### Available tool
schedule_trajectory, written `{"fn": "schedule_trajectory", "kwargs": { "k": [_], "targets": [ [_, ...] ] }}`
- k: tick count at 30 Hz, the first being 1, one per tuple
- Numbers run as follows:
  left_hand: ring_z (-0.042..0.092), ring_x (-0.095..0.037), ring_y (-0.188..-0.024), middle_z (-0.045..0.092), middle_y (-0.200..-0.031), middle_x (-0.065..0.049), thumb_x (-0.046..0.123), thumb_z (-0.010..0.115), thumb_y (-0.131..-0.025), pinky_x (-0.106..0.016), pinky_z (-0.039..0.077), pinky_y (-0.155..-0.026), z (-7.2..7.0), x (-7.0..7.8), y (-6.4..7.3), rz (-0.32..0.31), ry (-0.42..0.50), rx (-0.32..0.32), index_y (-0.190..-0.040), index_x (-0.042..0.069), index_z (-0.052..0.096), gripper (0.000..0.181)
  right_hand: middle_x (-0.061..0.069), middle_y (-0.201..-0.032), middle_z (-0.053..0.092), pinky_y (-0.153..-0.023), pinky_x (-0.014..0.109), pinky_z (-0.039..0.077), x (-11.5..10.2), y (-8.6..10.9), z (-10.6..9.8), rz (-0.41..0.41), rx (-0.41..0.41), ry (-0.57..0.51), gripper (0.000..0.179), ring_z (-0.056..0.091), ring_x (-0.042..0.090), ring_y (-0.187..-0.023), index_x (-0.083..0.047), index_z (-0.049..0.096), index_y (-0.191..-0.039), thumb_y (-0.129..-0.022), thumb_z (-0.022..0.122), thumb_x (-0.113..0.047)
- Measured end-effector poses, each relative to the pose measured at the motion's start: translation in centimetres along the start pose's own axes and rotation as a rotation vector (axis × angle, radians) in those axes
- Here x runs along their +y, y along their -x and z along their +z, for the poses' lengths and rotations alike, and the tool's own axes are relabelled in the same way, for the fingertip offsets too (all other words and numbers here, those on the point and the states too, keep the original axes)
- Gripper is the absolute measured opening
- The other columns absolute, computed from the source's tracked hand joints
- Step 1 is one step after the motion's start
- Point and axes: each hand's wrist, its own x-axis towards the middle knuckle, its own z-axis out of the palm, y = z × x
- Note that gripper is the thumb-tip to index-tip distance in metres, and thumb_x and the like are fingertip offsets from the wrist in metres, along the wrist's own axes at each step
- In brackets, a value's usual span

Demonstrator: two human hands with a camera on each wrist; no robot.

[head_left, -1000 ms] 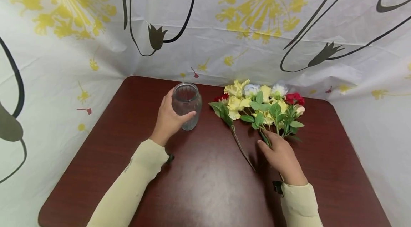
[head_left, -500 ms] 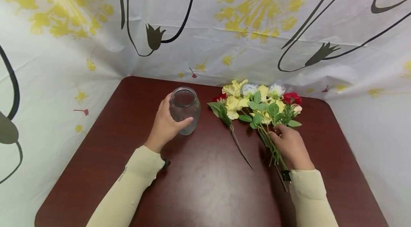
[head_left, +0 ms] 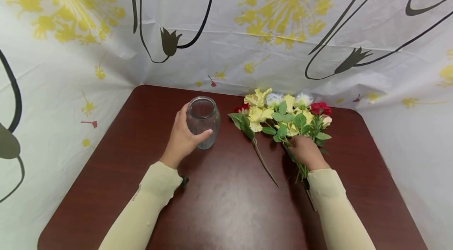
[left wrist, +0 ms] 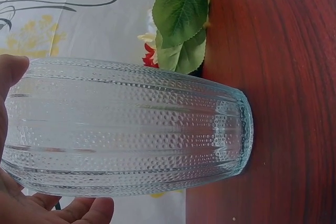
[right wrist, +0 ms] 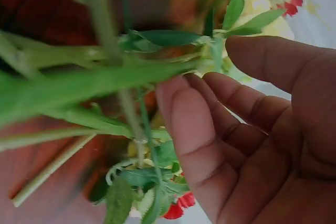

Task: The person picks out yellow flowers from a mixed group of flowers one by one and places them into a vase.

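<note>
An upright clear glass vase (head_left: 208, 122) stands on the table, its ribbed, dimpled wall filling much of the left wrist view. My left hand (head_left: 180, 138) holds it from the left, thumb across the near side and fingers round the far side. Artificial flowers (head_left: 258, 114) in yellow, white and red lie in a bunch to the right. Over their green stems (right wrist: 84, 90) is my right hand (head_left: 307, 152), fingers loosely bent. In the right wrist view its thumb (right wrist: 262, 59) stays apart from the fingertips, which are beside the stems; no pinch shows.
One separate leafy flower stem (head_left: 262, 159) lies between the vase and the bunch. The dark red wooden table (head_left: 219, 210) has rounded corners. A white patterned cloth (head_left: 226, 45) hangs behind it and at both sides.
The right hand shifted right and off the stems, then came back left over them. The left hand and vase drew slightly nearer, then stayed still.
</note>
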Motion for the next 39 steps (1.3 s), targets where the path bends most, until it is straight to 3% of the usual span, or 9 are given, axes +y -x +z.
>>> {"fn": "schedule_trajectory", "kwargs": {
  "k": [5,16,22,26,32,39],
  "targets": [
    [0.044,-0.025,-0.126,0.038,-0.144,-0.01,0.041,0.087,-0.074,-0.056,0.045,-0.094,-0.1,0.1,-0.1,-0.004,0.008,-0.004,-0.156,0.024,0.025,0.104,0.0,-0.064,0.029,-0.057,0.036,0.03,0.3,-0.4,0.5,-0.011,-0.018,-0.018,0.029,0.032,0.018,-0.057,-0.01,0.04,-0.072,-0.094,0.059,-0.002],
    [0.044,-0.027,-0.127,0.037,-0.145,-0.009,0.044,0.086,-0.074,-0.058,0.044,-0.095,-0.2,0.1,-0.2,-0.02,-0.001,-0.006,-0.156,0.024,0.024,0.105,0.002,-0.067,0.028,-0.058,0.036,0.03,-0.3,-0.5,0.1,-0.044,-0.019,-0.024,0.028,0.032,0.019,-0.06,-0.011,0.036,-0.075,-0.095,0.053,0.001],
    [0.044,-0.026,-0.127,0.037,-0.146,-0.008,0.044,0.086,-0.074,-0.058,0.044,-0.095,-0.3,0.1,-0.2,-0.025,-0.002,-0.006,-0.156,0.025,0.024,0.105,0.005,-0.071,0.036,-0.06,0.039,0.032,-0.7,-0.3,-0.6,-0.058,-0.006,-0.035,0.013,0.038,0.022,-0.064,-0.006,0.044,-0.085,-0.094,0.052,-0.002],
    [0.043,-0.026,-0.128,0.036,-0.147,-0.007,0.045,0.086,-0.074,-0.058,0.044,-0.095,-0.3,0.1,-0.2,-0.033,-0.006,-0.009,-0.156,0.025,0.023,0.105,0.007,-0.073,0.045,-0.062,0.039,0.037,-1.0,0.5,-1.6,-0.055,0.023,-0.067,0.005,0.044,0.023,-0.066,-0.003,0.049,-0.096,-0.096,0.053,-0.005],
    [0.043,-0.026,-0.128,0.035,-0.147,-0.007,0.045,0.086,-0.074,-0.057,0.044,-0.096,-0.2,0.1,-0.2,-0.039,-0.003,-0.014,-0.156,0.024,0.023,0.105,0.014,-0.085,0.058,-0.064,0.043,0.043,-0.7,2.3,-4.1,-0.035,0.103,-0.046,0.014,0.053,0.027,-0.072,-0.001,0.053,-0.108,-0.096,0.055,-0.009],
    [0.043,-0.027,-0.129,0.035,-0.147,-0.008,0.045,0.086,-0.074,-0.057,0.043,-0.096,-0.1,0.1,-0.1,-0.039,-0.01,-0.018,-0.156,0.024,0.023,0.106,0.031,-0.104,0.062,-0.067,0.051,0.047,3.0,4.8,-7.2,0.028,0.146,-0.012,0.028,0.061,0.042,-0.088,0.006,0.051,-0.118,-0.098,0.056,-0.011]
  ]
}}
